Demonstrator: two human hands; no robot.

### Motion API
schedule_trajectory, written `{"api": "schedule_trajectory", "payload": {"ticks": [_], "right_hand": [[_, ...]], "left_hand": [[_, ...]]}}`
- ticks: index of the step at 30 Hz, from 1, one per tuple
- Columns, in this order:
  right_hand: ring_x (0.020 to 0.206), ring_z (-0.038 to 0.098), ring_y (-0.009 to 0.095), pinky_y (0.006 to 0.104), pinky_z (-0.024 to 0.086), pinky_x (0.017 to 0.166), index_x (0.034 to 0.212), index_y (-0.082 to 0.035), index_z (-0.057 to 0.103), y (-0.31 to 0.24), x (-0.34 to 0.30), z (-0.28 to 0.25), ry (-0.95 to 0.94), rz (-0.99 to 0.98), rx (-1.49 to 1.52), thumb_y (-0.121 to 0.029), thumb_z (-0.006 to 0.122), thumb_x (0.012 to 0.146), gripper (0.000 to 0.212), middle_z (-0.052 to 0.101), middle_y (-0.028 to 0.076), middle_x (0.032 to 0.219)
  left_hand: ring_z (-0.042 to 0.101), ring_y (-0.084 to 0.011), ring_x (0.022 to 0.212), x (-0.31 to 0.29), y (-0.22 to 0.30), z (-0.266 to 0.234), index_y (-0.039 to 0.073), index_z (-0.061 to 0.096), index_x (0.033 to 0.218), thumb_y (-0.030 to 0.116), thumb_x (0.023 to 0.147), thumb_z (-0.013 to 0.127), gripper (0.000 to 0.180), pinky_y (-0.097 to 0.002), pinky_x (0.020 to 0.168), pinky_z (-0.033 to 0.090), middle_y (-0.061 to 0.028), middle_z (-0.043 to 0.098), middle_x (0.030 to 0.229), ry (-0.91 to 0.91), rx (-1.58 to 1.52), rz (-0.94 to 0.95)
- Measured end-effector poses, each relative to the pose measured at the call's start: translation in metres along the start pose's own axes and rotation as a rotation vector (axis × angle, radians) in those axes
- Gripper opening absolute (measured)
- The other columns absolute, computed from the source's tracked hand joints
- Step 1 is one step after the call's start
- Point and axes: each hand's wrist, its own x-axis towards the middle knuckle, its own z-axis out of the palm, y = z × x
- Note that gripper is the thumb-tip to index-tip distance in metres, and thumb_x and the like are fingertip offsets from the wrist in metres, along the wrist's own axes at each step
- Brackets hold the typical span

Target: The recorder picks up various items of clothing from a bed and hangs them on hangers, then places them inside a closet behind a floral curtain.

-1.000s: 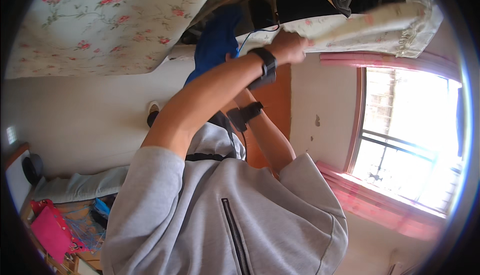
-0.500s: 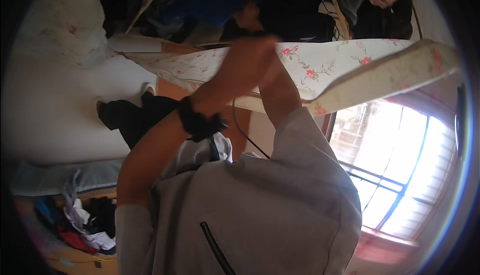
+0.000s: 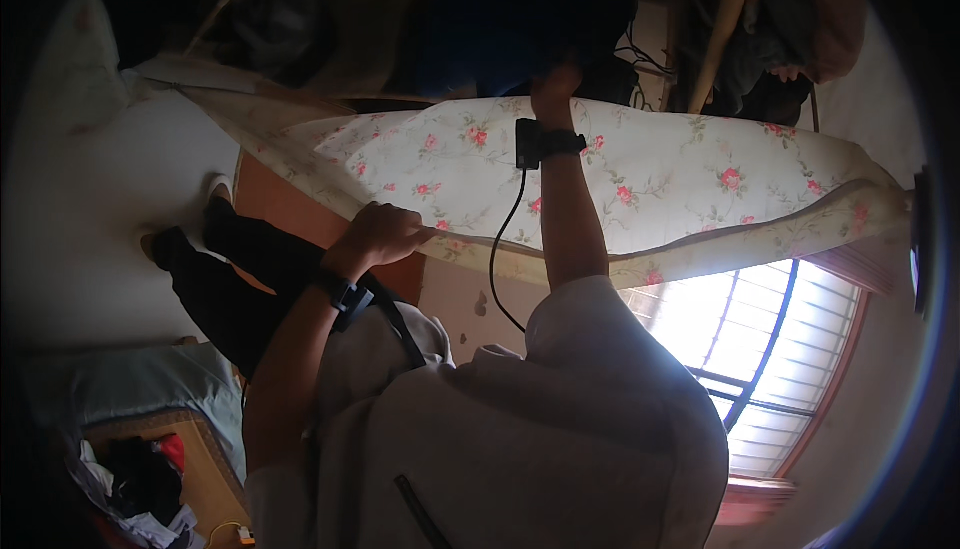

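Note:
My left hand (image 3: pixel 382 236) is closed, its fingers curled at the lower edge of a white floral cloth (image 3: pixel 680 174) with red roses. Above the cloth's upper edge, my right hand (image 3: pixel 557 89) reaches to a dark blue garment (image 3: pixel 470 34). Shadow hides its fingers, so I cannot make out whether they grip it. Each wrist wears a black strap with a small device; a black cable (image 3: pixel 497 264) runs down from the right one (image 3: pixel 528 144).
Dark clothes (image 3: pixel 275 19) and a wooden pole (image 3: pixel 725 29) lie beyond the cloth. A barred window (image 3: pixel 770 349) is at the right. At lower left, a clothes pile (image 3: pixel 145 479) lies near a grey-green cover (image 3: pixel 140 389). My legs (image 3: pixel 215 284) show at left.
My hands, close together before, have come apart. The right has moved up to the dark blue garment; the left has moved down and left to the cloth's lower edge. The cloth looks more spread out.

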Motion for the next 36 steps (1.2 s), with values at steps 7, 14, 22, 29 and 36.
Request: {"api": "schedule_trajectory", "payload": {"ticks": [7,14,22,29,36], "right_hand": [[0.134,0.049,0.037,0.0478,0.039,0.112,0.146,-0.005,0.046,0.084,0.036,0.012,-0.202,0.206,0.322,-0.035,0.072,0.086,0.073,0.051,0.02,0.145],[0.119,0.059,0.037,0.0493,0.05,0.098,0.142,-0.004,0.049,0.059,0.035,0.001,-0.275,0.104,0.347,-0.034,0.067,0.09,0.063,0.059,0.018,0.133],[0.134,0.048,0.037,0.0463,0.042,0.112,0.157,-0.009,0.03,0.118,-0.04,-0.025,-0.721,0.248,0.347,-0.027,0.072,0.088,0.082,0.043,0.021,0.151],[0.123,0.058,0.033,0.0452,0.048,0.102,0.152,-0.005,0.036,0.106,-0.074,0.014,-0.587,0.376,0.157,-0.042,0.074,0.084,0.086,0.055,0.019,0.14],[0.121,0.058,0.028,0.0462,0.047,0.101,0.149,-0.005,0.041,0.01,-0.066,0.032,-0.11,1.688,0.343,-0.05,0.069,0.09,0.08,0.055,0.019,0.141]], "left_hand": [[0.07,-0.0339,0.09,-0.009,-0.007,0.008,0.005,0.074,0.095,0.05,0.1,0.05,0.051,-0.045,0.086,0.053,-0.0141,0.074,0.086,0.066,-0.036,0.025],[0.071,-0.0315,0.081,-0.012,-0.021,0.014,0.007,0.073,0.09,0.047,0.101,0.051,0.046,-0.0428,0.08,0.054,-0.0102,0.072,0.077,0.07,-0.02,-0.018],[0.071,-0.0301,0.081,-0.012,-0.012,-0.007,0.007,0.074,0.094,0.046,0.101,0.051,0.046,-0.0416,0.08,0.054,-0.0117,0.073,0.079,0.086,0.003,0.008],[0.071,-0.0305,0.081,-0.015,-0.001,-0.038,0.004,0.074,0.094,0.043,0.099,0.058,0.043,-0.0406,0.079,0.054,-0.0125,0.073,0.081,0.15,-0.008,-0.034],[0.067,-0.0353,0.098,-0.091,-0.04,-0.097,0.001,0.068,0.099,0.029,0.098,0.059,0.03,-0.0426,0.081,0.053,-0.0181,0.072,0.1,0.496,0.084,-0.191]]}}
